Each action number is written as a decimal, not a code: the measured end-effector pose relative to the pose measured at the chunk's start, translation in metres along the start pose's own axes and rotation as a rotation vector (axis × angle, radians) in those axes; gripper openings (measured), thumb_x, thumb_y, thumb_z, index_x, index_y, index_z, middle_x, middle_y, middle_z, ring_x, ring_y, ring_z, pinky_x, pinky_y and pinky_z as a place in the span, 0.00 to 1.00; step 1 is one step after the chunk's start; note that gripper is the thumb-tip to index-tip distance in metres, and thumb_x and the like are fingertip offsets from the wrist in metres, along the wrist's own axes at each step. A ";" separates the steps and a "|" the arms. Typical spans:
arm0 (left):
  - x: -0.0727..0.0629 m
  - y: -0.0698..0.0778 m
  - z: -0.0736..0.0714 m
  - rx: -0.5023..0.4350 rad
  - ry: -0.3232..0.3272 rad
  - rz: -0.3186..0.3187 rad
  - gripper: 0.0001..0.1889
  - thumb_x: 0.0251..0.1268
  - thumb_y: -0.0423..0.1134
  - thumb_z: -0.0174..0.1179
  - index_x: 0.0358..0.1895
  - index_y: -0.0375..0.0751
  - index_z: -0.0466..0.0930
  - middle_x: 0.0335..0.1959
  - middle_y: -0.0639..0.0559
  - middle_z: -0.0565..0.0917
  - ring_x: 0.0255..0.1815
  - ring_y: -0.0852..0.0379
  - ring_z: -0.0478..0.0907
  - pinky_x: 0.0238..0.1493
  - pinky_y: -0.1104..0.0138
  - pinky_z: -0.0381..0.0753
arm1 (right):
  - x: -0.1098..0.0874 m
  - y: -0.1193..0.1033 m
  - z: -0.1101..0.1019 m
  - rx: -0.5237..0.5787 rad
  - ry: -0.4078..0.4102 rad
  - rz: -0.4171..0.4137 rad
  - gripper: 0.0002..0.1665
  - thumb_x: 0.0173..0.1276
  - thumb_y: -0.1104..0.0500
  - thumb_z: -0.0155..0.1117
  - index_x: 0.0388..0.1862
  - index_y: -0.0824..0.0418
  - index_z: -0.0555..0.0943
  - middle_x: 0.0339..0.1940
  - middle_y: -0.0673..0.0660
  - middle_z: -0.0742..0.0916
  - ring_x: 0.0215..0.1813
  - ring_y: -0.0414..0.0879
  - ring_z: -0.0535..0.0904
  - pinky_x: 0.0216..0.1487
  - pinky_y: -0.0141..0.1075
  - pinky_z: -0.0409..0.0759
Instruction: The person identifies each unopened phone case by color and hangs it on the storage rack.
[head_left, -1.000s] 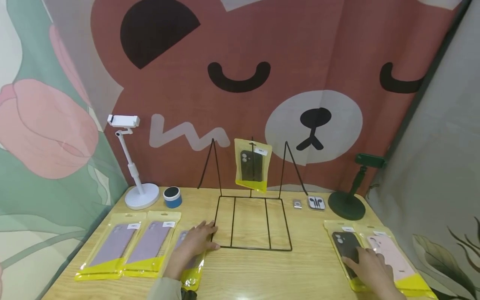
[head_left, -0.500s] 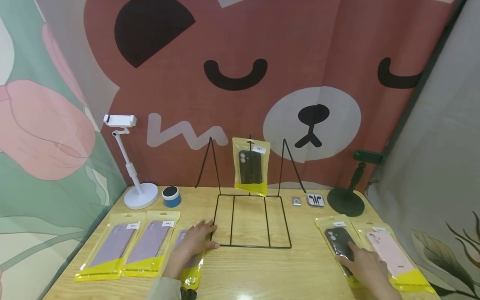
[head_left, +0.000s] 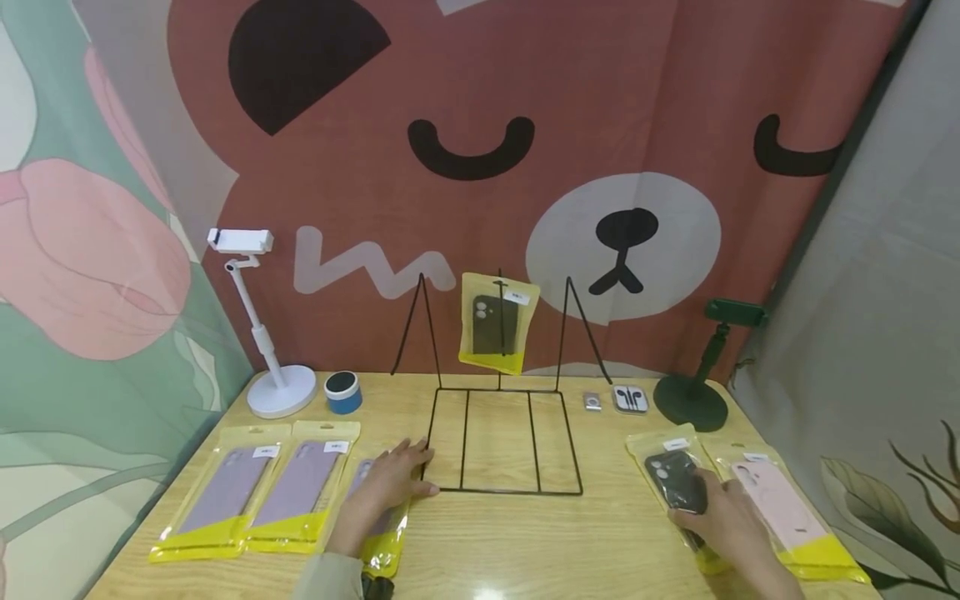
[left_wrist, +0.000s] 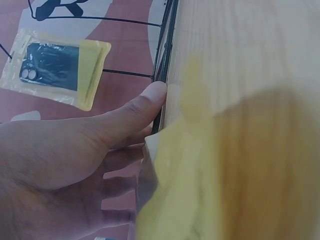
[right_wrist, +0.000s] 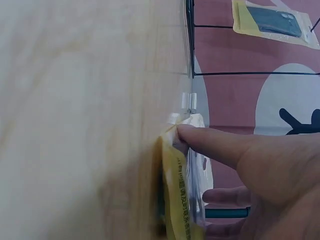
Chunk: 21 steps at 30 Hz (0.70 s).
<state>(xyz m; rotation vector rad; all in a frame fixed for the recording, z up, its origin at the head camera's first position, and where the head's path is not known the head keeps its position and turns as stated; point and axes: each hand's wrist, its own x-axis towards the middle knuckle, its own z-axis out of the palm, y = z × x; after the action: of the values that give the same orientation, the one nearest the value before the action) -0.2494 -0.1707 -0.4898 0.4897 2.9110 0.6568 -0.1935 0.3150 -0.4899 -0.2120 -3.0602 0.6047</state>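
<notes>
A black wire display rack stands mid-table, with a packaged black phone case hanging from its middle hook. My left hand rests at the rack's left front corner. Its thumb touches the front bar, and the fingers extend nearly straight along the side. Beneath that hand lies a packaged purple phone case, partly hidden by hand and wrist. On the right, my right hand grips another packaged black phone case by its right side, thumb on the near face. The right wrist view shows the yellow packet edge-on.
Two more packaged purple cases lie at left, and a packaged pink case at far right. Behind stand a white phone stand, a blue round jar, a small silver square, boxed earphones and a green stand.
The right hand has shifted the black case packet slightly left, away from the pink one, and its far end now turns leftward. The hanging packet has swung. The left hand stays put.
</notes>
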 end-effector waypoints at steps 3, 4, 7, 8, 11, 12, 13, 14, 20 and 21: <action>0.000 0.000 0.001 0.002 0.000 0.004 0.34 0.54 0.49 0.69 0.64 0.37 0.73 0.70 0.39 0.66 0.72 0.34 0.56 0.68 0.40 0.54 | 0.000 0.000 0.000 0.011 0.034 -0.002 0.59 0.42 0.36 0.78 0.60 0.74 0.65 0.38 0.78 0.72 0.33 0.60 0.74 0.27 0.47 0.73; 0.000 0.000 0.002 0.000 -0.002 0.006 0.34 0.54 0.49 0.69 0.64 0.37 0.73 0.70 0.39 0.66 0.72 0.34 0.56 0.68 0.39 0.54 | 0.000 0.001 0.000 0.015 0.034 -0.001 0.59 0.41 0.36 0.78 0.60 0.74 0.65 0.39 0.79 0.72 0.34 0.61 0.74 0.27 0.48 0.74; 0.002 -0.001 0.003 0.005 -0.002 0.013 0.35 0.54 0.50 0.69 0.64 0.37 0.73 0.71 0.40 0.66 0.72 0.34 0.56 0.68 0.39 0.54 | 0.002 0.002 -0.002 0.038 0.020 -0.013 0.59 0.41 0.36 0.78 0.60 0.73 0.65 0.38 0.79 0.75 0.34 0.61 0.75 0.29 0.48 0.74; 0.002 -0.001 0.003 0.006 -0.003 0.013 0.35 0.54 0.50 0.69 0.64 0.37 0.73 0.71 0.40 0.66 0.72 0.34 0.56 0.68 0.40 0.54 | 0.003 0.003 -0.003 0.047 0.014 -0.021 0.59 0.42 0.36 0.78 0.60 0.73 0.65 0.38 0.79 0.76 0.34 0.60 0.76 0.29 0.48 0.74; 0.004 -0.002 0.003 0.005 -0.003 0.007 0.35 0.54 0.50 0.69 0.64 0.38 0.73 0.71 0.40 0.65 0.72 0.34 0.55 0.69 0.40 0.54 | 0.005 0.007 -0.006 0.081 0.010 -0.064 0.55 0.45 0.38 0.77 0.60 0.72 0.66 0.39 0.76 0.80 0.34 0.58 0.77 0.30 0.47 0.75; 0.004 -0.003 0.002 0.002 -0.005 0.003 0.35 0.54 0.50 0.69 0.64 0.38 0.73 0.71 0.40 0.65 0.72 0.34 0.55 0.69 0.40 0.54 | 0.006 0.008 -0.007 0.094 0.011 -0.076 0.52 0.47 0.39 0.77 0.59 0.71 0.67 0.40 0.76 0.80 0.35 0.57 0.77 0.31 0.48 0.75; 0.004 -0.003 0.002 0.000 -0.006 0.000 0.35 0.54 0.50 0.69 0.64 0.38 0.73 0.71 0.40 0.65 0.72 0.34 0.55 0.69 0.40 0.53 | 0.006 0.009 -0.008 0.106 0.012 -0.092 0.49 0.49 0.40 0.76 0.59 0.70 0.68 0.42 0.76 0.80 0.36 0.58 0.77 0.32 0.49 0.76; 0.003 -0.002 0.001 0.000 -0.008 -0.001 0.35 0.54 0.50 0.69 0.64 0.38 0.73 0.71 0.40 0.65 0.73 0.34 0.55 0.69 0.40 0.53 | 0.006 0.010 -0.009 0.114 0.015 -0.104 0.46 0.51 0.42 0.75 0.58 0.70 0.69 0.44 0.77 0.80 0.38 0.59 0.78 0.34 0.51 0.76; 0.002 -0.003 0.001 0.001 -0.011 0.000 0.34 0.55 0.50 0.68 0.65 0.38 0.73 0.71 0.40 0.65 0.73 0.34 0.55 0.69 0.40 0.54 | 0.001 0.012 -0.017 0.152 0.029 -0.138 0.19 0.59 0.57 0.70 0.46 0.65 0.80 0.50 0.78 0.79 0.46 0.69 0.78 0.41 0.58 0.76; 0.003 -0.003 0.001 0.003 -0.009 0.002 0.34 0.55 0.50 0.68 0.65 0.38 0.73 0.71 0.40 0.65 0.72 0.34 0.55 0.69 0.40 0.54 | 0.001 0.011 -0.019 0.165 0.029 -0.138 0.16 0.59 0.58 0.70 0.44 0.64 0.81 0.50 0.77 0.80 0.47 0.69 0.78 0.42 0.58 0.76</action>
<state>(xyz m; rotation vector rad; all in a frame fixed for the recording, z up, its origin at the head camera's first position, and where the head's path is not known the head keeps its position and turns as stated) -0.2524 -0.1719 -0.4917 0.4950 2.9038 0.6488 -0.1920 0.3323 -0.4764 -0.0072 -2.9460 0.8312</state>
